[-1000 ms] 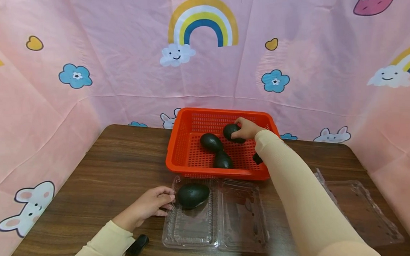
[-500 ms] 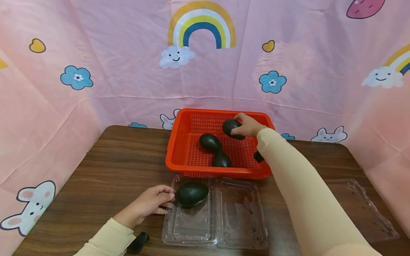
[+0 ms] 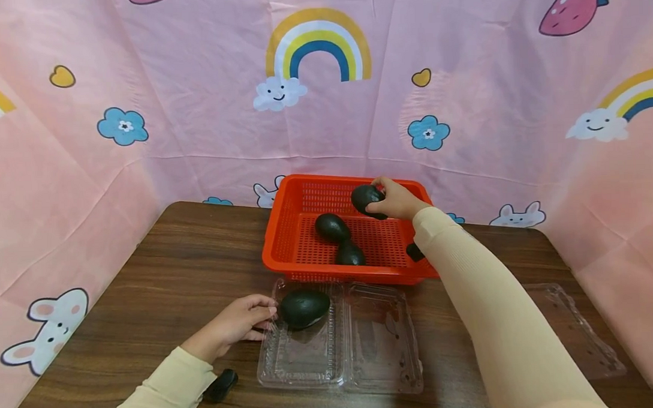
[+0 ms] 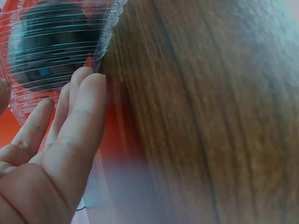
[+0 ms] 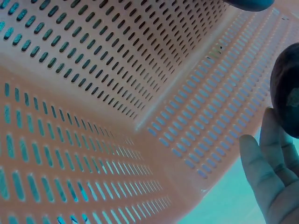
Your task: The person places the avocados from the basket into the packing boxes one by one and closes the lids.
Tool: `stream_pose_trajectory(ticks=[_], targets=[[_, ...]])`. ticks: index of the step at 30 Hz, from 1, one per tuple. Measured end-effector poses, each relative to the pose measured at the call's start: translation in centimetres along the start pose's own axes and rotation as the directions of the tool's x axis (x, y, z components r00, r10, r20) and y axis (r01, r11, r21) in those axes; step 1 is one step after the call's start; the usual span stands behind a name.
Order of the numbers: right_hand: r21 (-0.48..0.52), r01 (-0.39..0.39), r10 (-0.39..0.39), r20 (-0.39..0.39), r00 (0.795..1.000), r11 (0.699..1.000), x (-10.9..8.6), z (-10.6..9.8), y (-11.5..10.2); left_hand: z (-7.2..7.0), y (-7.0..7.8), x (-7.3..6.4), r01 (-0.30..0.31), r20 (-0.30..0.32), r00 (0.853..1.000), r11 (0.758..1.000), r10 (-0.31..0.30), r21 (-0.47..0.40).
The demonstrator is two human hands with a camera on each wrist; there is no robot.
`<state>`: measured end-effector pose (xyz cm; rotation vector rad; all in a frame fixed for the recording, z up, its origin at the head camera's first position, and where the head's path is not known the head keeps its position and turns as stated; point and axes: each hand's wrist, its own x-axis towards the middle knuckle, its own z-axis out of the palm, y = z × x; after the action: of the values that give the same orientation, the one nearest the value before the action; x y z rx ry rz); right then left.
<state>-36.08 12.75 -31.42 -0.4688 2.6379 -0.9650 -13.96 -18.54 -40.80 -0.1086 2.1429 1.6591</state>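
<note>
The right grip (image 3: 396, 200) is clasping a glossy dark avocado (image 3: 364, 197), likely firm, slippery and best held round its middle, over the red basket (image 3: 302, 269) right of centre, while the left grip (image 3: 236, 323) is touching a clear container (image 3: 302, 360) with relaxed fingers.

cream long sleeves (image 3: 475, 283), black wrist pieces (image 3: 222, 386)

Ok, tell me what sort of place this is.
Probably a makeshift indoor work booth: pink rainbow-print cloth surrounds three sides of a brown wood-grain table, which bears a red rectangular perforated plastic basket.
</note>
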Motion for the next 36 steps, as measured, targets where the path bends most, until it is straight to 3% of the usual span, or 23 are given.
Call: stream_pose_trajectory(ticks=[27, 36], targets=[[0.015, 0.104, -0.104, -0.035, 0.994, 0.994, -3.8, -0.4, -0.7, 0.1, -0.1, 0.1, -0.011, -0.006, 1.0, 1.0, 0.011, -0.015], [0.013, 0.137, -0.137, -0.029, 0.99, 0.99, -5.4, -0.5, -1.9, 0.2, 0.0, -0.1, -0.003, -0.016, 1.0, 1.0, 0.002, -0.016]])
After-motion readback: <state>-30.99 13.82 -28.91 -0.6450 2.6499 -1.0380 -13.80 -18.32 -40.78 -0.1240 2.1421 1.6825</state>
